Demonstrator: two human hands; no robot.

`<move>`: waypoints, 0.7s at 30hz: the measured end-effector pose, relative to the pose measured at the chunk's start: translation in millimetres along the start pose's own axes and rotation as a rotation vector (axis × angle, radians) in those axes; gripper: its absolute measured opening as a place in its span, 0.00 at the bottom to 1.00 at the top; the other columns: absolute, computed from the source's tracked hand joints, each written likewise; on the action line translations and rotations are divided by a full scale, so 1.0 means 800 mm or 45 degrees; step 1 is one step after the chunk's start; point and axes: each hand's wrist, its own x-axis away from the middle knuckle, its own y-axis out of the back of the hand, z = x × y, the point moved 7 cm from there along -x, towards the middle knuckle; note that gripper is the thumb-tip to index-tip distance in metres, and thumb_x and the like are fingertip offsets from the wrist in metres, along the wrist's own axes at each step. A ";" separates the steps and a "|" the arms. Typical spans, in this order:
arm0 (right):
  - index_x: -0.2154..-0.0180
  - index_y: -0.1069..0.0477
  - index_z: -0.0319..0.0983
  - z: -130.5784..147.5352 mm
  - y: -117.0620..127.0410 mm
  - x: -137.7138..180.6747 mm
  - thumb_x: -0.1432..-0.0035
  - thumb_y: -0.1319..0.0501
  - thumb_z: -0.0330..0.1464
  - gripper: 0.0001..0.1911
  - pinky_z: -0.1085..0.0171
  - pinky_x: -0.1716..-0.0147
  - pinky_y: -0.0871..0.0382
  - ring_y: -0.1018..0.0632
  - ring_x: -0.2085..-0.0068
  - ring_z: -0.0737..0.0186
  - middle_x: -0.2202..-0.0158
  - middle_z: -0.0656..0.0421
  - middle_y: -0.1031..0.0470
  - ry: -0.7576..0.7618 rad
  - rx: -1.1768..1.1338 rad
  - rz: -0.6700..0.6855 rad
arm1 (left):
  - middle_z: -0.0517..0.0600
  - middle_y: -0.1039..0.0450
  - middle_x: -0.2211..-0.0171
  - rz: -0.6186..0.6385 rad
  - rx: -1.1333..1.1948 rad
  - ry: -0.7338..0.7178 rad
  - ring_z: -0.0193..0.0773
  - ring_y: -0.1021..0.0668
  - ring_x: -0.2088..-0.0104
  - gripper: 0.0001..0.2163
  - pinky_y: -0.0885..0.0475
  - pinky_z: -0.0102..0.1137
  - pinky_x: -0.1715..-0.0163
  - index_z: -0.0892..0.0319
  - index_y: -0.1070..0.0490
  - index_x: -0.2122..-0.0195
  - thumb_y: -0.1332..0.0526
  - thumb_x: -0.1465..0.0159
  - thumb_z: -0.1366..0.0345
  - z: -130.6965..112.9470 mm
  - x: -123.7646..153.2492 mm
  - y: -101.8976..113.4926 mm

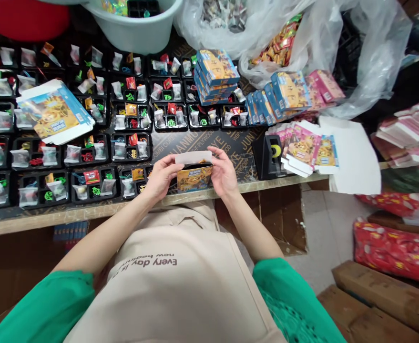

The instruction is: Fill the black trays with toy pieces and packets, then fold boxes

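At the table's front edge, a small printed cardboard box [195, 179] in blue and yellow stands between my hands. Its white top flap is raised, and a dark tray edge shows in the opening. My left hand [164, 178] grips the box's left side, thumb at the flap. On the other side, my right hand [224, 174] holds the right end, with fingers by the flap's corner. Left of the box lie rows of black plastic trays [91, 185] filled with small wrapped sweets and coloured toys.
Flattened blue boxes [55, 112] lie over trays at left. Closed boxes [216, 71] are stacked behind, with more [290, 93] to their right. Pink flat cartons [300, 145] sit at right. A pale tub [134, 31] and plastic bags [323, 43] line the back.
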 end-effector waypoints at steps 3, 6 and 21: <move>0.62 0.28 0.42 -0.004 0.002 0.002 0.57 0.37 0.30 0.15 0.64 0.59 0.29 0.22 0.67 0.64 0.69 0.64 0.21 0.031 -0.082 -0.035 | 0.48 0.21 0.66 0.007 -0.119 -0.256 0.36 0.22 0.65 0.16 0.28 0.29 0.63 0.58 0.22 0.63 0.27 0.53 0.65 -0.018 0.000 0.001; 0.73 0.29 0.41 -0.005 0.003 0.001 0.56 0.40 0.30 0.04 0.59 0.55 0.28 0.22 0.65 0.61 0.69 0.62 0.21 0.090 -0.079 -0.043 | 0.51 0.21 0.65 0.080 -0.376 -0.545 0.39 0.21 0.62 0.06 0.28 0.33 0.57 0.59 0.22 0.70 0.29 0.47 0.64 -0.042 0.012 -0.006; 0.71 0.21 0.41 0.035 0.014 -0.006 0.49 0.29 0.42 0.11 0.61 0.63 0.29 0.24 0.66 0.63 0.70 0.59 0.22 0.435 0.622 0.206 | 0.52 0.20 0.72 0.184 -0.942 -0.467 0.39 0.20 0.71 0.07 0.25 0.31 0.69 0.62 0.21 0.72 0.31 0.45 0.63 -0.072 0.015 -0.016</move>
